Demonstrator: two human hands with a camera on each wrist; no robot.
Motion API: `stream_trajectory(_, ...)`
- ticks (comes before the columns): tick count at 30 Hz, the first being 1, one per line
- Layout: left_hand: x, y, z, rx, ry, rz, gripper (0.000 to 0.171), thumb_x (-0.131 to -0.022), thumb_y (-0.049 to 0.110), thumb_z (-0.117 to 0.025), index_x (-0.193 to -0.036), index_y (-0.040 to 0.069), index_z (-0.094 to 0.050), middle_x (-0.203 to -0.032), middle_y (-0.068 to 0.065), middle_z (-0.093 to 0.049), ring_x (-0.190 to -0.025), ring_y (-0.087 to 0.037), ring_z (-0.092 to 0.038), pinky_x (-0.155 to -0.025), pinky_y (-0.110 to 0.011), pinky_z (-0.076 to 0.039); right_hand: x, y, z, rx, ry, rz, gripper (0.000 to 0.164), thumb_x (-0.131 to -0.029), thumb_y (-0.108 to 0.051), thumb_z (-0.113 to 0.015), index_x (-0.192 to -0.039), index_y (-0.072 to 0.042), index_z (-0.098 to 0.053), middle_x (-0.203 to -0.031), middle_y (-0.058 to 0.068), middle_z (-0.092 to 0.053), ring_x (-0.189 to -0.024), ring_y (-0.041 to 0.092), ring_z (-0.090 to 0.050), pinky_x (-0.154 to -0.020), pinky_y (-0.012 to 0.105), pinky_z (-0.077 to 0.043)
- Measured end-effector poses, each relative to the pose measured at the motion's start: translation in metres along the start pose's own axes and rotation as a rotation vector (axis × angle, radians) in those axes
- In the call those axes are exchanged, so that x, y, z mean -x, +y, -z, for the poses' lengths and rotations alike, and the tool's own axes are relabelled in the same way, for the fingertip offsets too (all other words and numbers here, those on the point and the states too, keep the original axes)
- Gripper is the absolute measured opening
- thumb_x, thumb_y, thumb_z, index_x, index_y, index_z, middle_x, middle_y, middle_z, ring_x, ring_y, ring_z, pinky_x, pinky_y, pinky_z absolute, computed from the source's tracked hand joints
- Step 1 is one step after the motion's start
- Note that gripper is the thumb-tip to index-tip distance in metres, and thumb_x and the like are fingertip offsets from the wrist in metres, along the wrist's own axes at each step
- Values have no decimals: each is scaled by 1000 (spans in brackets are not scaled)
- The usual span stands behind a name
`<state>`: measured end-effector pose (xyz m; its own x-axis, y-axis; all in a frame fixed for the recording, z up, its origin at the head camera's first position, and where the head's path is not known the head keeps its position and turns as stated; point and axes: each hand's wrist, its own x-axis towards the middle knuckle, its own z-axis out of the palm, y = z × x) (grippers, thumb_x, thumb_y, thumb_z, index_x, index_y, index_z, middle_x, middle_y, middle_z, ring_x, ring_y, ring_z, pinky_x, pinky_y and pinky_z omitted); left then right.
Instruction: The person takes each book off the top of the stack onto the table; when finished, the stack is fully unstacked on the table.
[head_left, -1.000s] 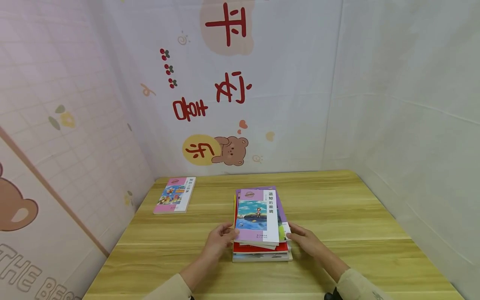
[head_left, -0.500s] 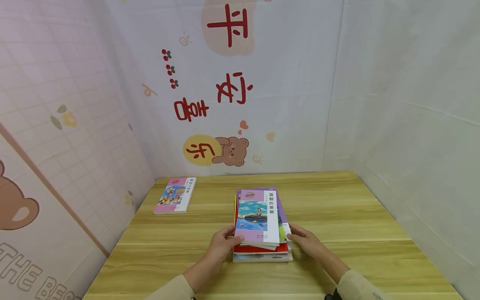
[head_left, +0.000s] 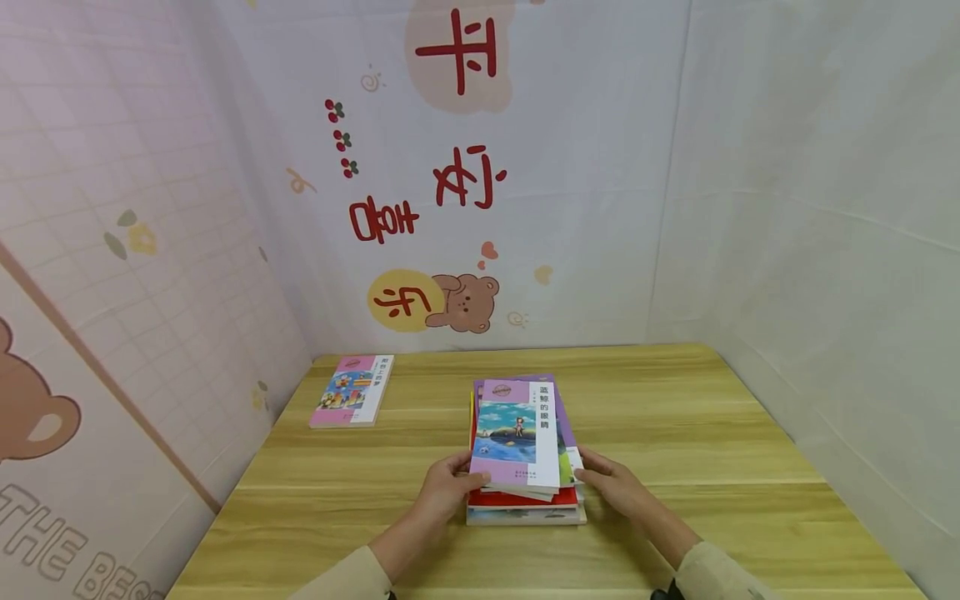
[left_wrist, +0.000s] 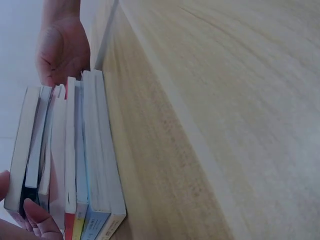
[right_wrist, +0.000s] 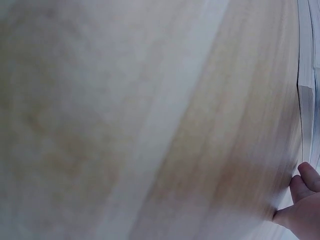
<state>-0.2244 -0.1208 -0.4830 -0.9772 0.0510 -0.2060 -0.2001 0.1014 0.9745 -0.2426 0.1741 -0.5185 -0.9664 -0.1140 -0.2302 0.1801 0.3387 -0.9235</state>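
A stack of several books stands on the table, with a pink-and-white book (head_left: 516, 433) on top, its cover showing a blue sea scene. Under it, a purple book (head_left: 564, 425) sticks out askew to the right; a red book (head_left: 517, 498) shows lower down. My left hand (head_left: 447, 487) pinches the top book at its near left edge, thumb on the cover and fingers (left_wrist: 42, 220) beneath it. Beside the stack's right side, my right hand (head_left: 611, 483) touches the lower right corner of the purple book. Part of its fingers is hidden behind the books.
Another pink-and-white book (head_left: 351, 392) lies flat at the table's back left. The wooden table (head_left: 675, 400) is bounded by white patterned cloth (head_left: 585, 167) at the back and sides.
My left hand has shifted slightly right, its thumb now farther onto the top book's cover. My right hand and the stack have stayed put.
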Motion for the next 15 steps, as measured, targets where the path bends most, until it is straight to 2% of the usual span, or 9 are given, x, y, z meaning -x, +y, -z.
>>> stream_trajectory(8,-3,1,13,49,-10,-42,61,-89,9,-73,-140,-12,-46,-124,-18,-60,-101,-23,-58,-91,-44,-52,1,-1,-1,-3,2,4,64,-95,-36,-66,-149,-10,-46,-148,20,-46,-141,46,-29,-110,66,-23)
stream_trajectory(15,-8,-1,25,162,-46,-56,60,-90,2,-67,-143,-10,-41,-124,-18,-61,-95,-20,-61,-90,-44,-53,0,2,-2,-14,13,27,62,-95,-34,-66,-148,-9,-47,-147,20,-48,-140,45,-31,-111,64,-24)
